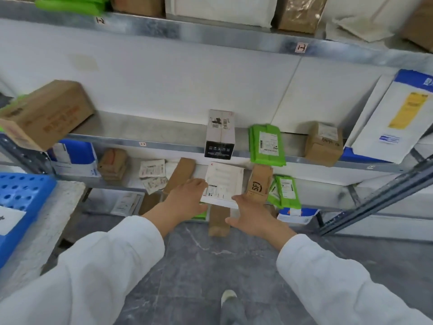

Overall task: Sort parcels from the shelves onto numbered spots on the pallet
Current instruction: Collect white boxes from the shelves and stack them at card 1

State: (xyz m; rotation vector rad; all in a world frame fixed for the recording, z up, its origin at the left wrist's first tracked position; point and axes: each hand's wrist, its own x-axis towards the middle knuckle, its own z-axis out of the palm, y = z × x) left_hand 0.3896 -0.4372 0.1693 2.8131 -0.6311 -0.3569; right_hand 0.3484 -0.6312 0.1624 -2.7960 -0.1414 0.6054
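**Both hands at a flat white parcel on the lower shelf**

The flat white parcel lies on the lower shelf, its near edge overhanging the shelf front, which gives the fingers an edge to take. The left hand is at the parcel's 8 o'clock corner, fingers loosely spread and touching or just over that corner; actual contact cannot be confirmed. The right hand is at the 5 o'clock corner, fingers spread, thumb out, not closed on anything. Judgement: a two-handed lift is being set up, suited to a wide, thin item.

A brown box stands touching or just beside it at 3 o'clock, a brown packet at 9 o'clock. The blue pallet sits well apart at 9 o'clock.
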